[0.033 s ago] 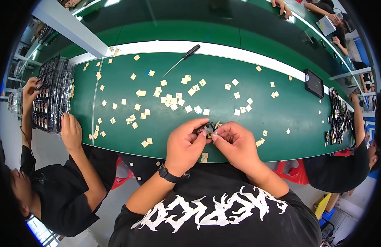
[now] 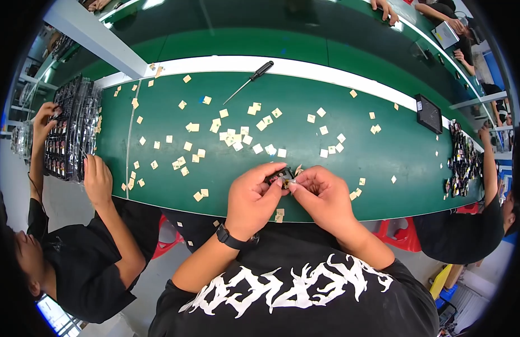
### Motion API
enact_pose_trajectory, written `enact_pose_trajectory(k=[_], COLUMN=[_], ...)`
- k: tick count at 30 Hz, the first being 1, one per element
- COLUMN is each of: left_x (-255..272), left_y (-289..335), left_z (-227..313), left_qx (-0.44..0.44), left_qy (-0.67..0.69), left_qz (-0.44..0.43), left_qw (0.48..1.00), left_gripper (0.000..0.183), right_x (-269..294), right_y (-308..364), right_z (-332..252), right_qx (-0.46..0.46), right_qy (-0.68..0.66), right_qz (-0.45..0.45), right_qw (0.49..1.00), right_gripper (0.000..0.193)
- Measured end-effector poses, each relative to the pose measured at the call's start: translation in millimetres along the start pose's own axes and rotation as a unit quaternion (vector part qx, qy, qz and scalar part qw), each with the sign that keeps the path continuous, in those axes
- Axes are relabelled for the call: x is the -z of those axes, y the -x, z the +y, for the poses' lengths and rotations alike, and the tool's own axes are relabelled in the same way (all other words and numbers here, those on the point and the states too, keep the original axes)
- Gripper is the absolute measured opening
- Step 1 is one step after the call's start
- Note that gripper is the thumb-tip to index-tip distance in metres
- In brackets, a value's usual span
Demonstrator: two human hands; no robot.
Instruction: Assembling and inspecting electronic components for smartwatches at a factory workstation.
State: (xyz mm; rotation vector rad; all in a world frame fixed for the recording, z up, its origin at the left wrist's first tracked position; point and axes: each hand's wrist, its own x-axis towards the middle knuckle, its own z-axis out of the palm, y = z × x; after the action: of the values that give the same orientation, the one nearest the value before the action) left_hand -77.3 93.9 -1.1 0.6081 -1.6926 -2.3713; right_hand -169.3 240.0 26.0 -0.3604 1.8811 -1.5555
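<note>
My left hand [image 2: 251, 202] is closed around a small black device part [image 2: 275, 174], held just over the table's near edge. A dark pinkish patch and a bit of silver and yellow show on the part. From the other side, my right hand [image 2: 327, 199] pinches at its right end with thumb and forefinger. Whatever lies between those fingertips is too small and covered to make out. A small tan piece [image 2: 298, 168] sticks up beside the right fingers. Many small cream squares [image 2: 230, 133] lie scattered on the green table [image 2: 271, 191] around the hands.
A black screwdriver [image 2: 262, 70] lies at the far edge by a white rail. Stacked trays of parts [image 2: 69, 132] stand at the left, where a co-worker's hands [image 2: 97, 177] work. At the right are a black tray [image 2: 428, 115], a pile of black parts [image 2: 459, 160] and another person.
The left co-worker's far hand has shifted slightly over the trays. My hands and the black part look the same.
</note>
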Motion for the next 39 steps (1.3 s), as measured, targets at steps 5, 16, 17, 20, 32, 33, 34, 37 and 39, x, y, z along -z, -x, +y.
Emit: enact_pose_trajectory(k=[5, 16, 17, 20, 32, 33, 34, 37, 39], left_x=[1.8, 7.9, 9.2, 12.5, 25.7, 25.9, 25.0, 18.5, 15.3], left_y=[0.1, -1.9, -1.9, -2.4, 1.9, 1.6, 1.7, 2.2, 3.6], left_z=[-3.5, -7.4, -6.4, -5.2, -5.0, -4.9, -3.0, 2.2, 4.5], left_qx=[-0.004, -0.049, -0.043, -0.032, -0.043, -0.033, -0.035, 0.013, 0.036], left_qy=[0.014, 0.032, 0.052, 0.075, 0.060, 0.058, 0.056, 0.101, 0.122], left_qz=[0.003, -0.028, -0.035, -0.052, -0.138, -0.139, -0.140, -0.093, -0.050], left_qw=[1.000, 0.998, 0.997, 0.995, 0.988, 0.988, 0.988, 0.990, 0.991], left_gripper=[0.032, 0.036, 0.036, 0.036, 0.040, 0.040, 0.040, 0.039, 0.038], right_x=[-1.7, -8.4, -8.0, -4.3, 5.3, 3.8, 0.3, -4.0, -5.3], right_y=[-2.6, -9.1, -11.3, -13.5, -23.0, -22.8, -22.2, -19.7, -12.4], right_z=[-0.5, 5.9, 5.3, 1.0, -1.2, -2.6, -4.0, -0.9, 0.3], right_qx=[-0.020, 0.029, 0.061, 0.031, -0.068, -0.065, -0.062, -0.028, 0.004], right_qy=[-0.019, 0.022, 0.049, 0.072, -0.037, -0.038, -0.003, 0.024, 0.035], right_qz=[0.008, 0.031, 0.031, 0.022, -0.026, -0.025, -0.015, 0.006, 0.020], right_qw=[1.000, 0.999, 0.996, 0.997, 0.997, 0.997, 0.998, 0.999, 0.999], right_gripper=[0.009, 0.011, 0.011, 0.010, 0.031, 0.031, 0.032, 0.034, 0.032])
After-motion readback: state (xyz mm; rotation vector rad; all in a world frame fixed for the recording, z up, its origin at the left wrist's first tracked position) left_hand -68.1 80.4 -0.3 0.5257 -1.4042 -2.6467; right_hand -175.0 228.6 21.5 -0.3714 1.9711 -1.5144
